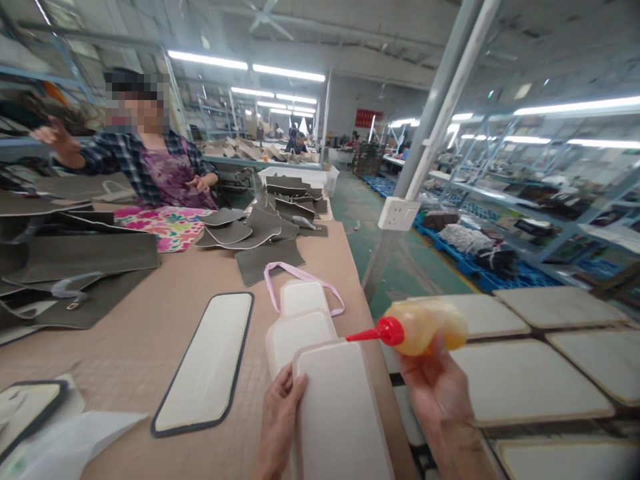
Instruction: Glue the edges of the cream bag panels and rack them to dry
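Observation:
My right hand (440, 387) grips a soft yellow glue bottle (430, 325) lying on its side. Its red nozzle (367, 335) points left, with the tip at the top right corner of a white rounded panel (340, 407). My left hand (283, 417) pinches that panel's left edge between thumb and fingers. Beneath it, other pale panels (300, 333) overlap in a row on the table, and a pink strap (293, 269) loops around the farthest one. To the left lies a long white panel with a dark border (205, 363).
A brown-covered table (125, 373) carries dark leather-like pieces (90, 253) and a floral cloth (170, 223). A co-worker (160, 153) stands across it, one hand raised. More panels (530, 380) lie on a rack at right. A post with a socket box (399, 213) rises beside the table.

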The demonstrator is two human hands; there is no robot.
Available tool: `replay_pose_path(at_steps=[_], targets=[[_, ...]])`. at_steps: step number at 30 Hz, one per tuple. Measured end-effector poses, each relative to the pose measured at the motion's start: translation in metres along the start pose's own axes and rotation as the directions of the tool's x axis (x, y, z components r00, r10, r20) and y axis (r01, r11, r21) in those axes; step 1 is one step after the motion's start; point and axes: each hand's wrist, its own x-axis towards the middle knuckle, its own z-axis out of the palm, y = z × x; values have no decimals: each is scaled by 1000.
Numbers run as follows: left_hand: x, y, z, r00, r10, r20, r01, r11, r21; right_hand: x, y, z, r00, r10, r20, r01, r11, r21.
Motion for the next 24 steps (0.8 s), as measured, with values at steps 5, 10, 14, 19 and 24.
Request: replay_pose_path(at_steps=[5, 10, 14, 19, 24], targets=[[-37, 33, 14, 986, 164, -3, -163, 981, 101, -8, -29, 7, 998, -55, 38, 56, 998, -10], [-66, 112, 13, 927, 187, 326, -318, 851, 418, -24, -67, 26, 958, -103, 269, 129, 988, -80], [-84, 153, 6, 799, 16, 601, -457, 665, 590, -43, -82, 46, 930, -52, 363, 111, 984, -143], [-93, 181, -15, 653, -162, 740, -587, 510, 629, -66, -73, 71, 911, -27, 412, 139, 960, -244], [-95, 203, -42, 585, -194, 788, -643, 480, 596, -84, -58, 90, 866, 5, 499, 185, 926, -330]])
